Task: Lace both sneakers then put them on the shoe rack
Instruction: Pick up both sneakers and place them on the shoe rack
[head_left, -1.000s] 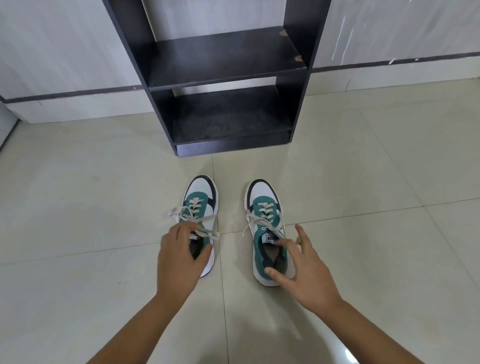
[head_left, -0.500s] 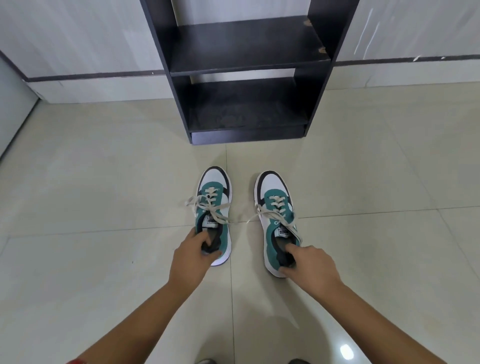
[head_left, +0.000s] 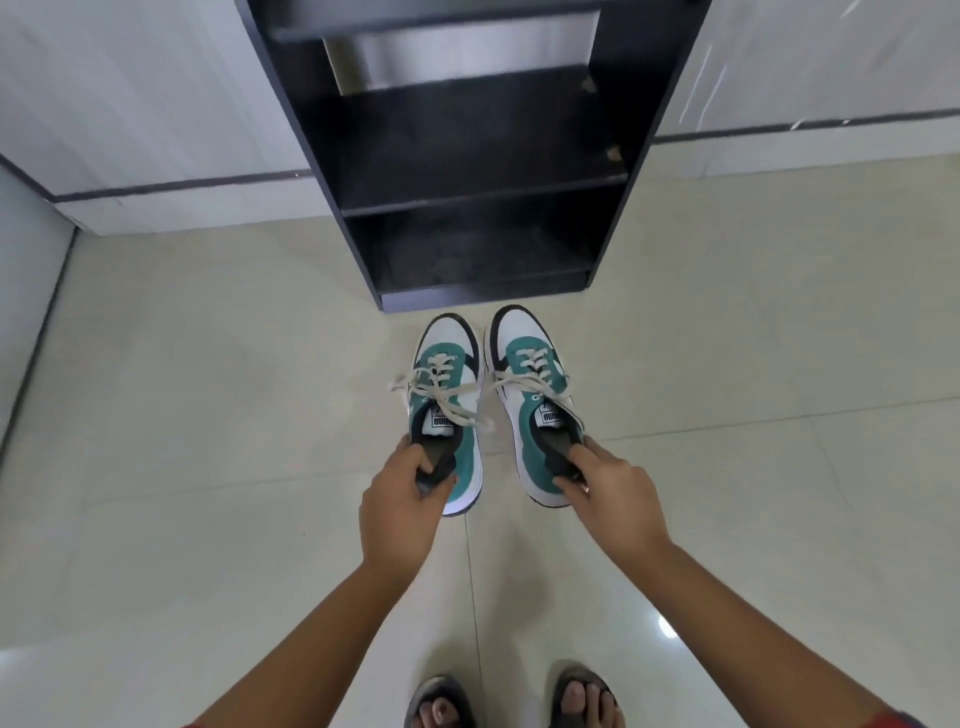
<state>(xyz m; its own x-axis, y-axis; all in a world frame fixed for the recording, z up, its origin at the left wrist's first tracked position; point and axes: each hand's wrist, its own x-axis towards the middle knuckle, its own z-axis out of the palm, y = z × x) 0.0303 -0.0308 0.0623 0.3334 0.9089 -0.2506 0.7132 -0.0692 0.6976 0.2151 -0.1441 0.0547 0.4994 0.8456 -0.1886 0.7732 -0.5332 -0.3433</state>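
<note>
Two white, teal and black sneakers with cream laces tied in bows are held side by side, toes pointing at the rack. My left hand (head_left: 400, 512) grips the heel collar of the left sneaker (head_left: 448, 384), fingers inside the opening. My right hand (head_left: 615, 493) grips the heel collar of the right sneaker (head_left: 524, 374) the same way. Both shoes appear lifted off the tiled floor, just in front of the black shoe rack (head_left: 467, 156), whose shelves hold nothing.
The rack stands against a pale wall (head_left: 130, 104) with a dark stripe above the skirting. Glossy cream floor tiles (head_left: 208, 415) spread on both sides. My feet in dark sandals (head_left: 441, 701) show at the bottom edge.
Both hands went from touching the shoes on the floor to gripping their heels. The sneakers have come up and forward toward the rack, and the view has risen.
</note>
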